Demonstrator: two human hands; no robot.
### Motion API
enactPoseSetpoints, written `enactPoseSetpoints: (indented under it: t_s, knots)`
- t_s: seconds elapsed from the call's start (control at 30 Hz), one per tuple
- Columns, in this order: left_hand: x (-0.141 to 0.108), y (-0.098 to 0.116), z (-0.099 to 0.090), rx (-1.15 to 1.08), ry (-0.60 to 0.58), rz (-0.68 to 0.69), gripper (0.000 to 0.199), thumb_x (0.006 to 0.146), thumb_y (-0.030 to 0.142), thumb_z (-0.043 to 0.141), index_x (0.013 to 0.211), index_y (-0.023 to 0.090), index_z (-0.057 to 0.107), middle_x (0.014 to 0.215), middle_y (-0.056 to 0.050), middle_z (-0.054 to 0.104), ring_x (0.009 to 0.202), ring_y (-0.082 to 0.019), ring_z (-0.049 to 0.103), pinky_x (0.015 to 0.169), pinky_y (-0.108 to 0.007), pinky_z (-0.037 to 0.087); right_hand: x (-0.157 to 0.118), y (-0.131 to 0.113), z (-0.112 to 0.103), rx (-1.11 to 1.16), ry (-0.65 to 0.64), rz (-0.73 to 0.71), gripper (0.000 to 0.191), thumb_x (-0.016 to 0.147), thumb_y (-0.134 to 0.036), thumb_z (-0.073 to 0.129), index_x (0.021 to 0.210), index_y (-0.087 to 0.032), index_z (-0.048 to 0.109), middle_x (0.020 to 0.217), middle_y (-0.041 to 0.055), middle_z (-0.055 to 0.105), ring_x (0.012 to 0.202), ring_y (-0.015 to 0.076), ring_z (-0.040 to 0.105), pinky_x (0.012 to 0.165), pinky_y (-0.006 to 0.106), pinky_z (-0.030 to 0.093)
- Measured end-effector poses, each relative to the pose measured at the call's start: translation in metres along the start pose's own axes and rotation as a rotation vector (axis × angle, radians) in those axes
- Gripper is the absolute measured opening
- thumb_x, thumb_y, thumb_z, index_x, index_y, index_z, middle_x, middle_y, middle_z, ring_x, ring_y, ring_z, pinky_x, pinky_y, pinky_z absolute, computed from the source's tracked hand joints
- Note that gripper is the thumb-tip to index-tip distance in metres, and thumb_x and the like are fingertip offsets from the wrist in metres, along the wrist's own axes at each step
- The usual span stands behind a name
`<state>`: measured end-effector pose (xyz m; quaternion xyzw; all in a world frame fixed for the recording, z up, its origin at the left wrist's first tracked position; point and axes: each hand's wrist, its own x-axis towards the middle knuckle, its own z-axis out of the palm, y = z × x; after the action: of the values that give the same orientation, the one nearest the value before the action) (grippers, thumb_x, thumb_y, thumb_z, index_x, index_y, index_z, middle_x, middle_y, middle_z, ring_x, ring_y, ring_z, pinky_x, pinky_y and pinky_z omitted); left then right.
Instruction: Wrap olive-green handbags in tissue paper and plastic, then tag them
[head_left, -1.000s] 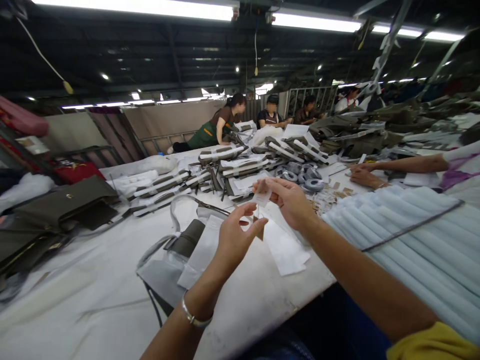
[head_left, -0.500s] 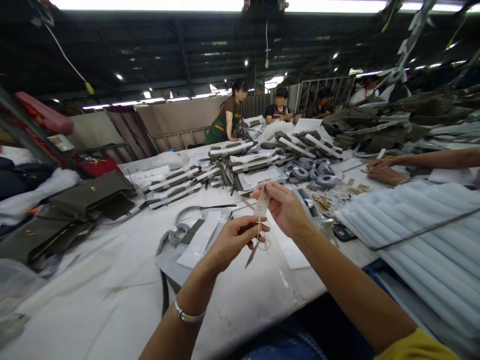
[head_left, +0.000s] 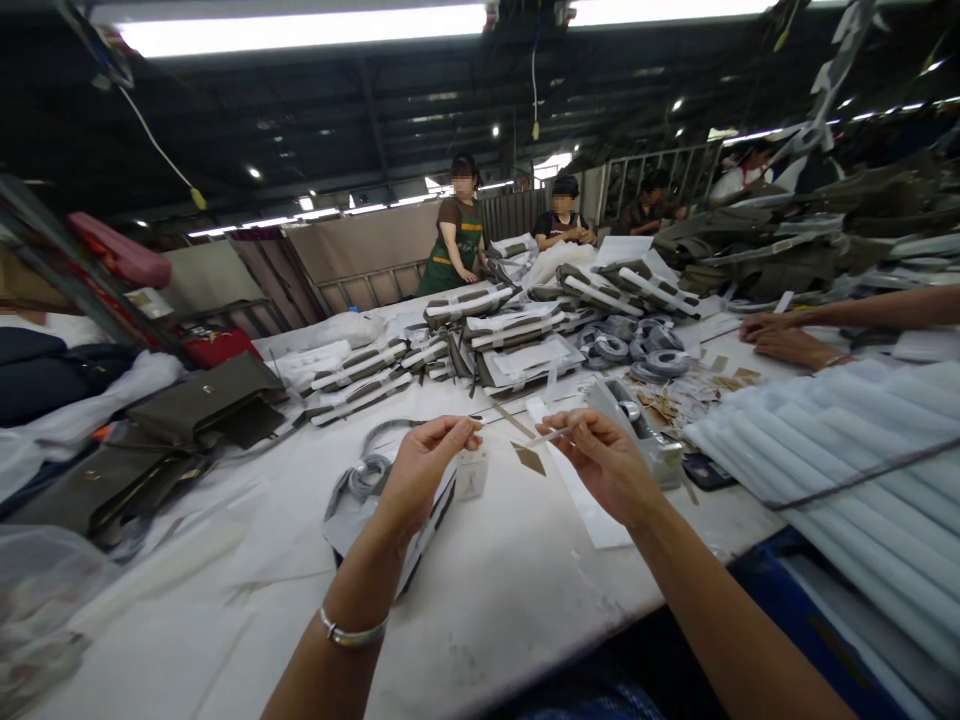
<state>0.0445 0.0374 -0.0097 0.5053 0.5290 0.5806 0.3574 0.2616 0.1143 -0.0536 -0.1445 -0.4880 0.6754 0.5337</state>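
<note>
left hand: our bare left hand (head_left: pixel 431 462) has thumb and forefinger brought together; we cannot tell whether they grip anything. a silver metal bangle (head_left: pixel 352 634) circles its wrist.
right hand: our bare right hand (head_left: pixel 600 452) pinches a thin, flat white strip (head_left: pixel 546 438) between thumb and fingers, the others loosely curled.
brown tag: between our hands, nearer the right, we see a brown, diamond-shaped card tag (head_left: pixel 531 459).
clear square: just below our left fingertips shows a small, translucent printed square (head_left: pixel 471 474).
grey coil: beside our left hand, on its outer side, sits a grey, plastic-wrapped coil (head_left: pixel 367 476).
white sheet: partly beneath our right hand lies a plain white paper sheet (head_left: pixel 592 508) on the white tabletop (head_left: pixel 510 590).
bundles: beyond both hands we have piled olive-and-white wrapped bundles (head_left: pixel 514 325).
foam: right of our right hand lie pale white foam tubes (head_left: pixel 847 430).
</note>
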Motion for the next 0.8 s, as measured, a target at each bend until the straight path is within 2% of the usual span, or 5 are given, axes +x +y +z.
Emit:
enactPoseSetpoints:
  t_s: [0.2, 0.33, 0.5, 0.63, 0.8]
  knots:
    - [0.001, 0.014, -0.003, -0.189, -0.046, -0.084, 0.032, 0.085, 0.049, 0.069, 0.091, 0.017, 0.070, 0.075, -0.002, 0.069, 0.078, -0.015, 0.065, 0.070, -0.024, 0.050, -0.016, 0.035, -0.016, -0.197, -0.049, 0.098, 0.014, 0.083, -0.033, 0.075, 0.094, -0.024, 0.075, 0.109, 0.0056, 0.074, 0.112, 0.0237, 0.063, 0.107, 0.042, 0.040]
    - [-0.001, 0.021, 0.003, -0.252, -0.080, -0.140, 0.031, 0.085, 0.045, 0.071, 0.094, 0.016, 0.070, 0.083, -0.005, 0.073, 0.080, -0.016, 0.068, 0.074, -0.026, 0.053, -0.021, 0.035, -0.002, -0.290, -0.090, 0.019, 0.031, 0.089, -0.035, 0.067, 0.119, -0.028, 0.068, 0.132, 0.0057, 0.064, 0.130, 0.0257, 0.052, 0.115, 0.045, 0.033]
    - [-0.002, 0.024, 0.017, -0.358, -0.140, -0.174, 0.027, 0.086, 0.041, 0.071, 0.095, 0.015, 0.070, 0.081, -0.004, 0.071, 0.075, -0.014, 0.067, 0.068, -0.024, 0.054, -0.019, 0.034, 0.022, -0.388, -0.314, -0.030, 0.065, 0.085, -0.033, 0.072, 0.145, -0.034, 0.047, 0.156, 0.0033, 0.042, 0.145, 0.0255, 0.035, 0.120, 0.047, 0.025]
    - [-0.002, 0.020, 0.023, -0.479, -0.124, -0.248, 0.028, 0.081, 0.038, 0.076, 0.094, 0.014, 0.070, 0.082, -0.003, 0.069, 0.073, -0.013, 0.066, 0.063, -0.021, 0.055, -0.018, 0.041, 0.029, -0.170, -0.353, 0.085, 0.055, 0.087, -0.026, 0.069, 0.139, -0.034, 0.053, 0.143, 0.0043, 0.056, 0.135, 0.0238, 0.048, 0.112, 0.042, 0.037]
    - [-0.003, 0.004, 0.026, -0.511, 0.009, -0.311, 0.030, 0.076, 0.034, 0.081, 0.096, 0.015, 0.069, 0.087, -0.003, 0.070, 0.076, -0.011, 0.067, 0.067, -0.019, 0.056, -0.028, 0.044, 0.040, -0.104, -0.266, 0.143, 0.059, 0.086, -0.021, 0.067, 0.141, -0.032, 0.048, 0.118, 0.0046, 0.068, 0.111, 0.0200, 0.063, 0.092, 0.033, 0.050]
